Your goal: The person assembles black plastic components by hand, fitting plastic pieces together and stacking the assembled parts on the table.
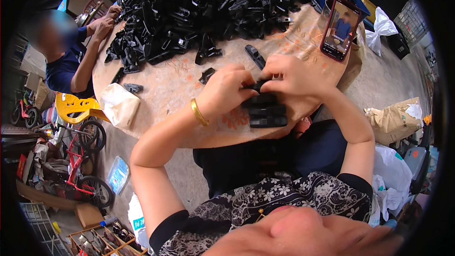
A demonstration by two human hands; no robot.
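Note:
My left hand (228, 90) and my right hand (293, 78) come together over the near part of the round table (185, 128). Both have their fingers pinched on a small black plastic part (256, 86), mostly hidden by the fingers. Just below my hands, several black plastic pieces (268, 116) lie in a row at the table's near edge. One long black piece (255, 57) rests beyond my right hand, and a smaller one (207, 75) sits beside my left. A large heap of similar black parts (208, 9) covers the far side.
A phone (339, 28) playing a video stands upright at the table's right. At the left, a co-worker's hands (108, 22) work at the heap. A cream cloth-like bundle (119, 106) lies at the left edge, near a yellow stool (78, 106) and red bicycle (76, 159). A blue bin (353, 0) stands at far right.

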